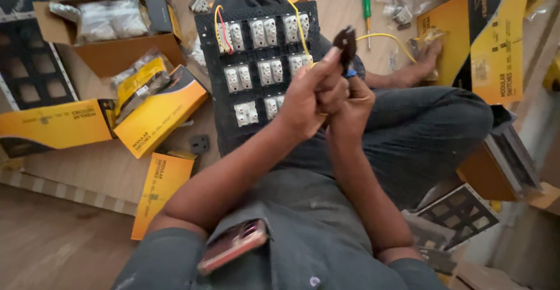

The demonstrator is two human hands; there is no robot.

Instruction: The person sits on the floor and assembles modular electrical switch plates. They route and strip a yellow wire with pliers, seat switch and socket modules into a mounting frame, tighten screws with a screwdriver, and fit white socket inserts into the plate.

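1. The dark metal pliers with blue grips sit at frame centre, just right of the black rectangular switch plate with white modular switches; the nose points toward the top of the frame, so the long axis runs near vertical.
2. The left hand is closed, thumb tip pressed at the pliers' head. It is the nearer hand to the plate.
3. The right hand is clamped round the blue grips, touching the left hand from below right.
4. A thin yellow wire runs from the plate's top edge down to the hands, and another length curves off right of the pliers.
5. Both forearms rise from the lower frame and converge over the lap.
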